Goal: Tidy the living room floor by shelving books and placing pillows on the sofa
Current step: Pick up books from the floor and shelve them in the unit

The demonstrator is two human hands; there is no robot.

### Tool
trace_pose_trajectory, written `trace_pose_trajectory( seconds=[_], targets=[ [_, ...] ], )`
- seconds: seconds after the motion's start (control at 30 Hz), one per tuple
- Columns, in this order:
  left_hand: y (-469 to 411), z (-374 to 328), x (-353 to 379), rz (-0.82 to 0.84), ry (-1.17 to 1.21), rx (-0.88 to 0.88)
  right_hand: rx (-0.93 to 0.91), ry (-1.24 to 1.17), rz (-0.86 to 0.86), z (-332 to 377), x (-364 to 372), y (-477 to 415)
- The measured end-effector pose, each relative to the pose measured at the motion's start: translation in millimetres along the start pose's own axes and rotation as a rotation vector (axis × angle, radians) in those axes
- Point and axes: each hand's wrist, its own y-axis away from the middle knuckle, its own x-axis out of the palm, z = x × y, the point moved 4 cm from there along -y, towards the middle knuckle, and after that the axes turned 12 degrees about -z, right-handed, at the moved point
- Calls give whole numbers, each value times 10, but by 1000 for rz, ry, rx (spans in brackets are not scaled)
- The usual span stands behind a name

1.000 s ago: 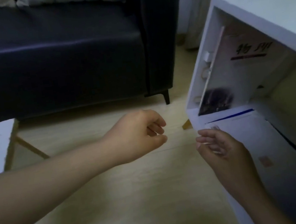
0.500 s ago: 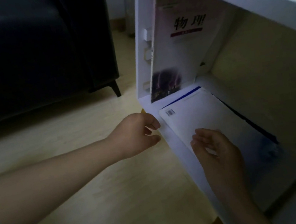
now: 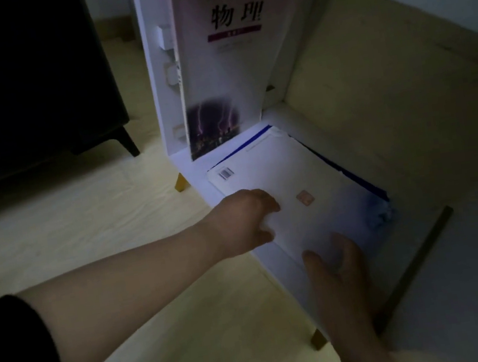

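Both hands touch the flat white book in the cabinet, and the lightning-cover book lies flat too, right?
No. Head view: the lightning-cover book stands upright against the cabinet wall; left hand and right hand do touch the white book.

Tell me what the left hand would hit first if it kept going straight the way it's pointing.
The white book lying flat on the bottom shelf of the cabinet: the left hand is at its near edge, apparently touching it. Beyond the book, probably the back panel, though depth is unclear.
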Motion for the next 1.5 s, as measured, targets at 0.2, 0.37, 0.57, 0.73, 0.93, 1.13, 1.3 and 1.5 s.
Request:
trace_pose_trajectory(
  seconds=[0.2, 0.37, 0.57, 0.73, 0.93, 1.13, 1.3, 1.5],
  targets=[
    [18, 42, 161, 8, -23, 66, 33, -18, -58, -72, 19, -71],
    [-28, 151, 155, -35, -36, 83, 37, -142, -136, -79, 54, -81],
    [-70, 232, 179, -26, -105, 110, 120, -253, -207, -61, -33, -172],
    [-125, 274, 109, 2, -153, 66, 210, -481, -185, -22, -24, -192],
    [-66, 305, -17, -8, -162, 94, 376, -635, -154, -61, 53, -203],
    [-38, 270, -192, -260, -165, 233, 210, -776, -148, 299, -59, -82],
    [-47, 183, -338, -335, -181, 303, 114, -827, -101, 511, -78, -15],
    [-3, 61, -389, -367, -184, 366, 6, -812, -93, 551, -55, 6]
  ],
)
